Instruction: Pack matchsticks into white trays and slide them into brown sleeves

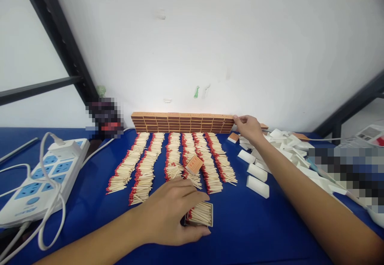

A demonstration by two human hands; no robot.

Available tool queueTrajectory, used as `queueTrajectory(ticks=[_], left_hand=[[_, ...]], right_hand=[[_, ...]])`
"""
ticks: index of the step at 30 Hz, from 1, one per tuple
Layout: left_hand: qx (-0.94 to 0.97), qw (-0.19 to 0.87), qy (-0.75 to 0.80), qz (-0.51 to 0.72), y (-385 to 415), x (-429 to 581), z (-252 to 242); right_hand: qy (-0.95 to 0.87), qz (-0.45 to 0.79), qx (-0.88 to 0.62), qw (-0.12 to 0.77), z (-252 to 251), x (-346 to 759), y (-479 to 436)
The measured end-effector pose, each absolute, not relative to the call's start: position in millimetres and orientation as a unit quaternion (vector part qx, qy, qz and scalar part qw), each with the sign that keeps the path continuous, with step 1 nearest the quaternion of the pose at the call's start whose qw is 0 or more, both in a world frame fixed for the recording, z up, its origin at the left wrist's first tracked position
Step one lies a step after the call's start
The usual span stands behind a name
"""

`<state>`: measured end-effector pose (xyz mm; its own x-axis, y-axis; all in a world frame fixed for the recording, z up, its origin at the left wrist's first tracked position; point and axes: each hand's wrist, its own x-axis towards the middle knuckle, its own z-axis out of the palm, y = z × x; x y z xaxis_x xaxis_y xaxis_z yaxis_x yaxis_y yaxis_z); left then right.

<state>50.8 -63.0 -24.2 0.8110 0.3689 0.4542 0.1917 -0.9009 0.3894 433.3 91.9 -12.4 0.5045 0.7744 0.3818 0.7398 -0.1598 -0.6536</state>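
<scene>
Tray of matches (212, 216), pinched by your left hand (172, 209); matchbox stack (183, 123), your right hand (249, 129) at its end, grip unclear.

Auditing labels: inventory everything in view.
Matchbox stack: 1, orange/brown, back
Match rows: 6, pale/red, centre
Loose matchbox: 1, orange, on rows
Filled tray: 1, pale, front
Loose trays: many, white, right
Orange pieces: several, orange, right
Power strip: 1, white/blue, left
Plug: 1, white, on strip
Cables: several, white, sides
Rod: 1, grey, left
Packaging: uncountable, white/red, right
Tabletop: 1, blue, below
Wall: 1, white, behind
Scraps: several, green/pale, wall
Frame bars: several, black, sides
Pixelated areas: 2, contents hidden, sides
Left hand: 1, on filled tray
Right hand: 1, at stack's right end
</scene>
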Motion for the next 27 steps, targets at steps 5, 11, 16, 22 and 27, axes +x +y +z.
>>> queueTrajectory(ticks=[5, 11, 16, 22, 27], left_hand=[[0.938, 0.164, 0.152, 0.267, -62.2, 50.5, -24.6], [0.94, 0.159, 0.15, 0.262, -62.2, 50.8, -25.3], [0.94, 0.155, 0.155, 0.261, -63.4, 50.4, -25.3], [0.942, 0.137, 0.141, 0.271, -63.8, 49.7, -27.6], [0.939, 0.134, 0.146, 0.283, -64.6, 48.8, -25.9]], right_hand=[[-0.513, 0.001, -0.763, 0.393, -12.0, 424.9, 90.1], [-0.527, -0.006, -0.766, 0.37, -10.4, 426.3, 86.6], [-0.548, -0.014, -0.771, 0.324, -5.7, 435.8, 77.5], [-0.633, 0.018, -0.755, 0.169, -1.4, 443.4, 58.8], [-0.643, 0.028, -0.759, 0.099, -1.2, 443.2, 53.5]])
